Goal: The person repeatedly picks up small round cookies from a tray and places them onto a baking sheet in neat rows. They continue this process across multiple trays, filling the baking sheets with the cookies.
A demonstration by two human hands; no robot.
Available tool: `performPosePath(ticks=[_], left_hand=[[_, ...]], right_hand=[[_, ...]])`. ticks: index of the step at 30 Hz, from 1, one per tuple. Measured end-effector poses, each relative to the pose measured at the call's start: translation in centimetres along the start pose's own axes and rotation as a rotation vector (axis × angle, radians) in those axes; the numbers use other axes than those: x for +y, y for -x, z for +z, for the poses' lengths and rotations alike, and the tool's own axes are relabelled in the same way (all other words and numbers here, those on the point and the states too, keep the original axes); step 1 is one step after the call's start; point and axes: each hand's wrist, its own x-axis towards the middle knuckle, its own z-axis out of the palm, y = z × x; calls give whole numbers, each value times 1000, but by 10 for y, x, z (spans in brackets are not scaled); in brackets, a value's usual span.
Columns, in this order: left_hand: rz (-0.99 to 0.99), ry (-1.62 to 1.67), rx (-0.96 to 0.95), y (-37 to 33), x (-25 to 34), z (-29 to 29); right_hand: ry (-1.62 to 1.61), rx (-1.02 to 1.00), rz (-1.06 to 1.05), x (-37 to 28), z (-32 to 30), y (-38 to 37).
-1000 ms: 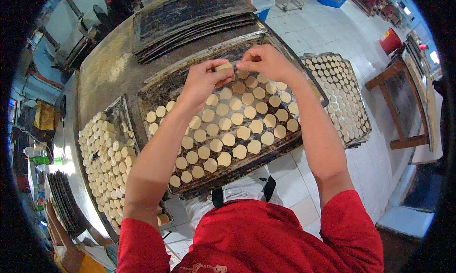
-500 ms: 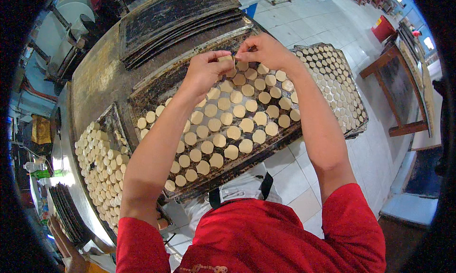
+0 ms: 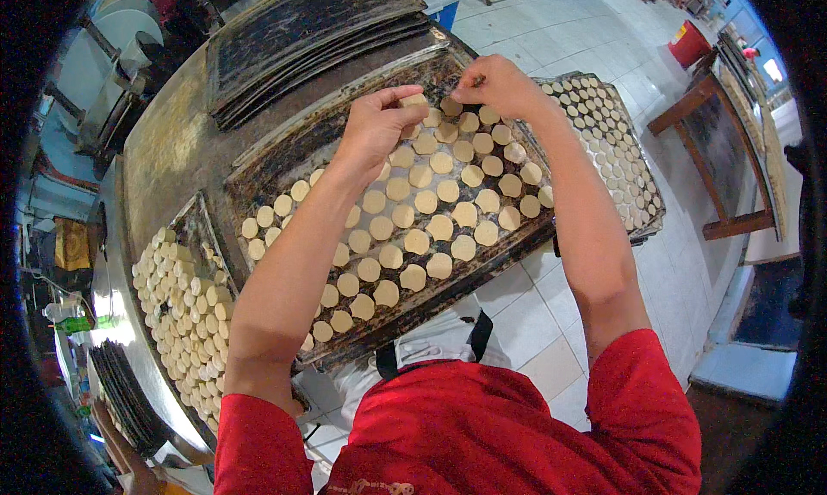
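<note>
My left hand (image 3: 379, 124) is closed round a small stack of pale dough rounds (image 3: 413, 101), held over the far part of a dark baking tray (image 3: 284, 169). Several flat dough rounds (image 3: 426, 202) lie in rows on that tray. At the tray's far right corner, my right hand (image 3: 498, 86) has its fingers curled and pinched together. Just below its fingertips lies one dough round (image 3: 450, 105). Whether anything is between the right fingers cannot be made out. My left forearm covers part of the rows.
To the left, many stacked dough pieces (image 3: 185, 323) are heaped on the table. A pile of dark trays (image 3: 310, 43) lies at the back. On the right stands another filled tray (image 3: 594, 124), with a wooden table (image 3: 719, 150) beyond it. Another person's arm (image 3: 116, 435) shows at lower left.
My hands have moved apart. The right one has shifted right, towards the tray's far corner, while the left still holds the dough rounds. The whole view has shifted slightly.
</note>
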Motion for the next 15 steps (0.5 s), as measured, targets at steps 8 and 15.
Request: performPosePath(ticks=[8,15], left_hand=[[61,100,-23,-13,1,21],[92,99,39,-2,4,15]], right_hand=[[-288,-49,-75,-9,-8,3],[219,85,54,27,-20,8]])
